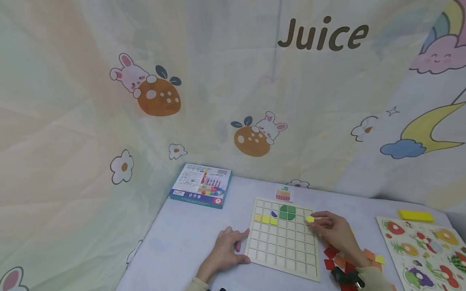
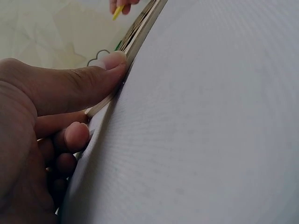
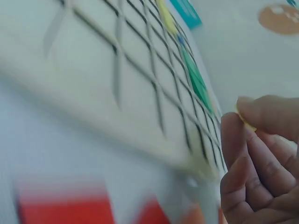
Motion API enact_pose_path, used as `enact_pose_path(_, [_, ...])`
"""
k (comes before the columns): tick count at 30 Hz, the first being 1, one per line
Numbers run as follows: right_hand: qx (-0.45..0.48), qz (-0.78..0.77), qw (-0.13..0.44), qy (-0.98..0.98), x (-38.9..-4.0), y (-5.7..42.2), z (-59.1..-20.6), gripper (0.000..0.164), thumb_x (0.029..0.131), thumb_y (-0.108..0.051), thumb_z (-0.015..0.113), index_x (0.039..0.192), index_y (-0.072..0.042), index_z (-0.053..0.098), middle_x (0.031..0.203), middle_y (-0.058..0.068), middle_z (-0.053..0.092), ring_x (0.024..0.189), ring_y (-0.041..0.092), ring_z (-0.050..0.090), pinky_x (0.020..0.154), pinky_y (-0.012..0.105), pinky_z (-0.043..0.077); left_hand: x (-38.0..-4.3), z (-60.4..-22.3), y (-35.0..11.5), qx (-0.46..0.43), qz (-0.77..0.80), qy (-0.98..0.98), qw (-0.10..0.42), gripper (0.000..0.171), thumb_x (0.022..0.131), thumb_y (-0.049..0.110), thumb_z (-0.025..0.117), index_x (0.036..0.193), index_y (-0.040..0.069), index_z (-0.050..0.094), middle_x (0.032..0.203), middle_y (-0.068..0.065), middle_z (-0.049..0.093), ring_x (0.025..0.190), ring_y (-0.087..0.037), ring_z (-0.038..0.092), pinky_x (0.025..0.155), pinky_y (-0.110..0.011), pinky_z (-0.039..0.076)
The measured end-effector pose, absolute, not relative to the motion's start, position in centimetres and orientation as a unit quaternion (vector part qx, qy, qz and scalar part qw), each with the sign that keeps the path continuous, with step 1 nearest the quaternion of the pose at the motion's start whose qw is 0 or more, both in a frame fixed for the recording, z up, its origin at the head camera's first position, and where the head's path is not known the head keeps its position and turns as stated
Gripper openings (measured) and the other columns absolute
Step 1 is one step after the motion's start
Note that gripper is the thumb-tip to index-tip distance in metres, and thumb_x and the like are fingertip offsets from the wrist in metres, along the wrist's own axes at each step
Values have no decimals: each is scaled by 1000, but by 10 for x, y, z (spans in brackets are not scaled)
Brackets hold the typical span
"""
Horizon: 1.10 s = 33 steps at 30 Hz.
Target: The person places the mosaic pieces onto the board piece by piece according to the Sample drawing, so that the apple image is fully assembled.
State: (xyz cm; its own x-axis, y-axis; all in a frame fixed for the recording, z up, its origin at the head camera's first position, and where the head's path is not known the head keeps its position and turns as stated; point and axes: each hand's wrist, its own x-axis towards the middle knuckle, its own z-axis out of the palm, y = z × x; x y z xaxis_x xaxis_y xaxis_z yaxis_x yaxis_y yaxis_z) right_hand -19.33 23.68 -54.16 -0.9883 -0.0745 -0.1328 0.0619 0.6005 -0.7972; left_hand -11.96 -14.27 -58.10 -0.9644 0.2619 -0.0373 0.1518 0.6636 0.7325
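Right grip (image 1: 333, 231) pinches 1 yellow piece (image 1: 310, 219); grid board (image 1: 284, 244) just left of it, red pieces (image 1: 329, 264) by its wrist. Left grip (image 1: 226, 249) spread, touching grid board edge.

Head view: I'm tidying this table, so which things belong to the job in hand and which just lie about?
Likely in the job:
gridded board
yellow piece in the right hand
green pieces
red pieces
orange pieces
picture card

Apparently lying about:
box
fruit board
yellow block

matt wood-like grid board (image 1: 282, 247)
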Motion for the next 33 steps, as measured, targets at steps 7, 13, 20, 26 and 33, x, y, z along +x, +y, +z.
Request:
enact_pose_path(7, [-21,-428,57,902,-191,183,-554,37,87,-28,89,115,-9,76,91,-1,81,81,10,74,74,22,52,-119,-581,-143,118,390,911,66,89,68,35,98,148,21,64,73,15,50,80,-2,37,79,-26,30])
enact_pose_path(13, [-27,-404,31,914,-192,158,-553,27,80,-26,93,95,-10,77,80,-3,77,75,10,70,68,26,50,-118,-581,-143,116,393,910,69,88,68,35,98,148,20,64,73,14,50,80,-2,37,79,-26,31])
enact_pose_path(20, [-41,-382,45,922,-192,151,-554,31,80,-37,93,89,-14,75,73,-6,71,69,12,61,61,25,47,-118,-580,-142,121,386,912,63,88,68,36,97,147,19,64,73,13,50,79,-1,36,79,-26,30])
enact_pose_path(26, [-83,-372,31,924,-195,153,-557,26,86,-26,88,107,-16,76,75,-8,68,66,12,57,58,24,45,-120,-582,-143,121,382,914,61,88,68,36,98,148,20,63,73,14,50,79,-1,36,80,-25,30])
enact_pose_path(33, [-97,-352,39,930,-199,151,-557,22,89,-23,84,110,-18,79,78,-8,64,70,12,54,60,24,42,-120,-584,-143,117,382,914,62,88,68,36,98,148,22,63,73,15,50,80,-2,37,79,-26,30])
